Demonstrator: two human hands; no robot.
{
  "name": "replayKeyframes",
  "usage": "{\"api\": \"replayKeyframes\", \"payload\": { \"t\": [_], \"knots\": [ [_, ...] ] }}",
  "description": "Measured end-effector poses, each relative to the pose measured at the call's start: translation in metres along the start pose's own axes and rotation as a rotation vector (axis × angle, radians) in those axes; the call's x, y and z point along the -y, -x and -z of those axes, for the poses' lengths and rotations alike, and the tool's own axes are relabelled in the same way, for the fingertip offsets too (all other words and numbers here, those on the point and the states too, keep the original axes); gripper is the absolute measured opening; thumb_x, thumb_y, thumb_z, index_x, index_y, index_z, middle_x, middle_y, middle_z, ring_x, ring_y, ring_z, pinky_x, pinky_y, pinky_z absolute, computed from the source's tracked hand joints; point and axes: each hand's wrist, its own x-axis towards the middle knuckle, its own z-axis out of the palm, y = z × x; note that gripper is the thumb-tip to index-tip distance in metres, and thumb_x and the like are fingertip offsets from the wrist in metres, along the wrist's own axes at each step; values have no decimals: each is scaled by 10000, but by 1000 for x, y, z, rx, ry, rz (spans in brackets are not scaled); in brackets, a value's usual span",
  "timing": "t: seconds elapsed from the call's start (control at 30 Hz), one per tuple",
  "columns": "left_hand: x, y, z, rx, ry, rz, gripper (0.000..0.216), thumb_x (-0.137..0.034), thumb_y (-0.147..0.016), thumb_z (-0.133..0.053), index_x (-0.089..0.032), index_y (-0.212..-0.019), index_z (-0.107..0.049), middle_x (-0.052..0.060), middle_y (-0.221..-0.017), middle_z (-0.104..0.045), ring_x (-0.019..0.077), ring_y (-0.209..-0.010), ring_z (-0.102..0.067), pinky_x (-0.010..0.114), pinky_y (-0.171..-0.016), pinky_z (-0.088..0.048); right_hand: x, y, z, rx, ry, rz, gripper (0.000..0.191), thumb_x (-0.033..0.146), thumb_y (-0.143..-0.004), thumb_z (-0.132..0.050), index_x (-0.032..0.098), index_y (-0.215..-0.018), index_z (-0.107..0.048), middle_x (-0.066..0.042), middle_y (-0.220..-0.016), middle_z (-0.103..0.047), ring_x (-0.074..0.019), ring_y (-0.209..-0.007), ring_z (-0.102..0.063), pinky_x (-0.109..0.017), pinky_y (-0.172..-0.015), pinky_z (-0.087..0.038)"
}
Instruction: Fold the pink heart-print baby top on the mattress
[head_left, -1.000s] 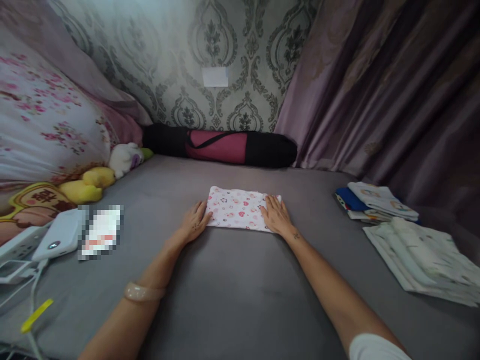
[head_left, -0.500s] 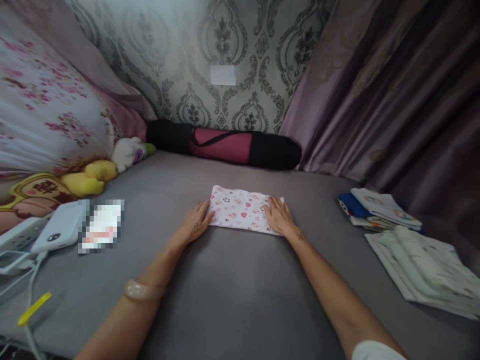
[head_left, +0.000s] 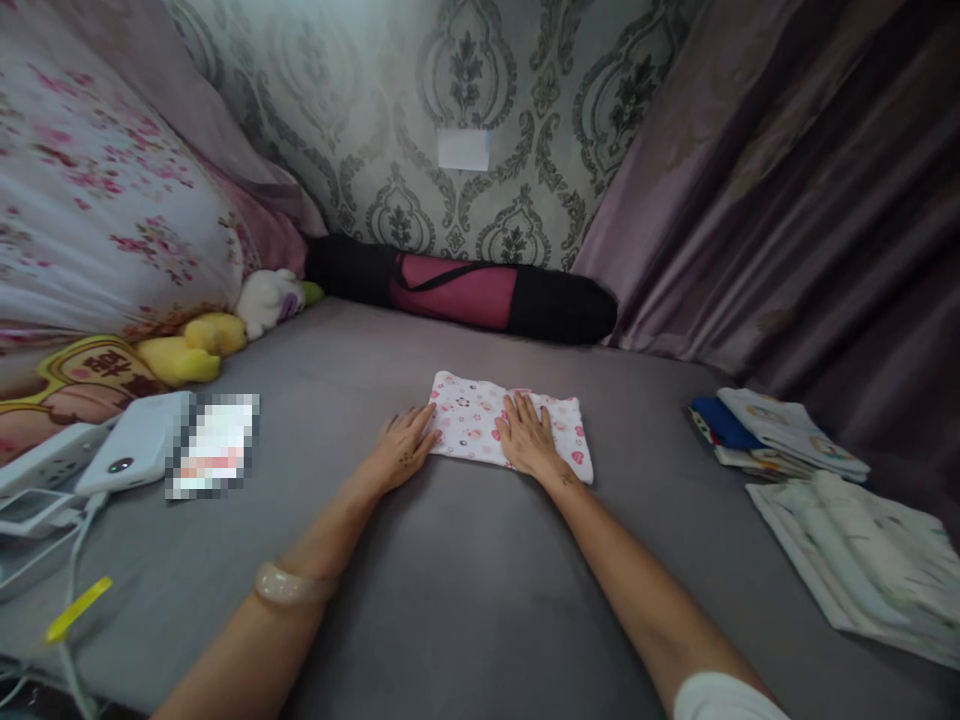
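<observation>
Grey bed sheet [head_left: 450,580] spread flat across the whole foreground. Folded white cloth [head_left: 510,425] printed with small pink and red hearts, lying at the centre of the sheet, near 12 o'clock from the wearer. Left hand [head_left: 401,455] resting palm down at the cloth's 9 o'clock edge, fingers loosely spread and flat, fingertips touching the cloth, nothing gripped. Pale bangle [head_left: 289,585] on the left wrist. Right hand [head_left: 529,440] pressed flat on top of the cloth near its middle, fingers extended and slightly apart, nothing clasped. White sleeve [head_left: 720,697] showing at the right arm's lower end.

Rolled dark pink and black mat bag [head_left: 465,290] against the patterned wall at 12 o'clock, well beyond the cloth. Stack of folded cloths [head_left: 780,430] at 3 o'clock, with pale folded cloths [head_left: 862,545] just nearer at 4 o'clock. Yellow and white plush toys [head_left: 225,325] at 10 o'clock beside flowered bedding [head_left: 97,220]. White power bank [head_left: 135,455] and power strip [head_left: 45,460] at 9 o'clock.
</observation>
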Motion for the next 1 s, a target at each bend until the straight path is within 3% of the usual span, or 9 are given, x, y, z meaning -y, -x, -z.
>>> {"api": "replayKeyframes", "payload": {
  "t": [0.23,0.43,0.67,1.0],
  "knots": [
    [0,0,1,12,8,-9,584,-472,-975,-238,-161,-1460,-335,142,-1478,-409,291,-1371,-353,484,-1119,-246,-1,-1,-5,40,20,-11,608,431,-980,-181,125,-1498,-265,-104,-1581,-168,-240,-1452,-128,-490,-1154,-49],
    [-5,2,8,40,17,0,598,-470,-972,-238,-134,-1459,-332,158,-1476,-406,298,-1380,-336,478,-1120,-249,1,-4,9,93,-26,-16,615,425,-978,-186,99,-1493,-269,-130,-1571,-195,-261,-1449,-141,-512,-1149,-87],
    [-3,2,6,7,23,-4,581,-461,-974,-250,-141,-1447,-353,158,-1458,-432,291,-1357,-375,479,-1110,-272,25,-18,28,-65,-60,56,617,434,-981,-154,109,-1492,-270,-117,-1576,-190,-241,-1454,-116,-498,-1154,-89],
    [2,2,2,-1,22,-19,570,-455,-979,-264,-143,-1449,-346,160,-1463,-421,281,-1360,-368,473,-1122,-257,46,-20,-13,11,-34,55,599,417,-978,-200,109,-1482,-301,-121,-1575,-190,-261,-1445,-141,-516,-1148,-46]
  ]
}}
